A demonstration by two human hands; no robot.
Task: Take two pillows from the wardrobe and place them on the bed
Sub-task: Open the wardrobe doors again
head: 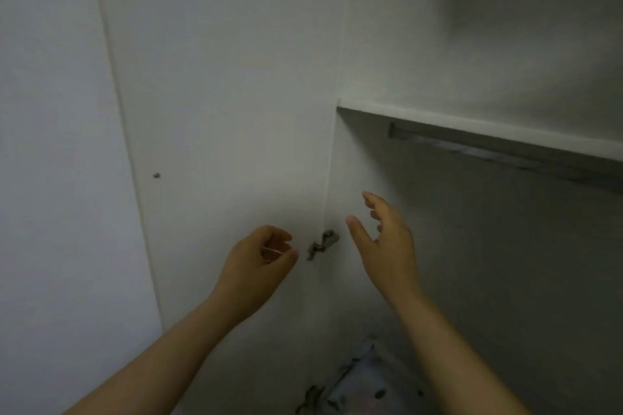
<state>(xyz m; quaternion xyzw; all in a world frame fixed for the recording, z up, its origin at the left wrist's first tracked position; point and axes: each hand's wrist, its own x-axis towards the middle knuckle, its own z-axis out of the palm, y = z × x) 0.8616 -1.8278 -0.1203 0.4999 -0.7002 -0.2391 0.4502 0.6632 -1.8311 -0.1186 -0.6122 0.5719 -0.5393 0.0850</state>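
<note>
Inside the open wardrobe (472, 246), a patterned pillow (364, 384) lies at six o'clock — cropped and blurred, its long axis unclear. Left hand (259, 263) loosely curled, empty; right hand (384, 239) spread, empty — either side of a hinge (322, 243).

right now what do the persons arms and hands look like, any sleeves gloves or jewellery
Both forearms are bare up to the bottom edge of the picture, with no sleeve showing. The left hand and the right hand wear no gloves, and no watch, bracelet or ring can be made out, though the picture is dim and slightly blurred.
</note>
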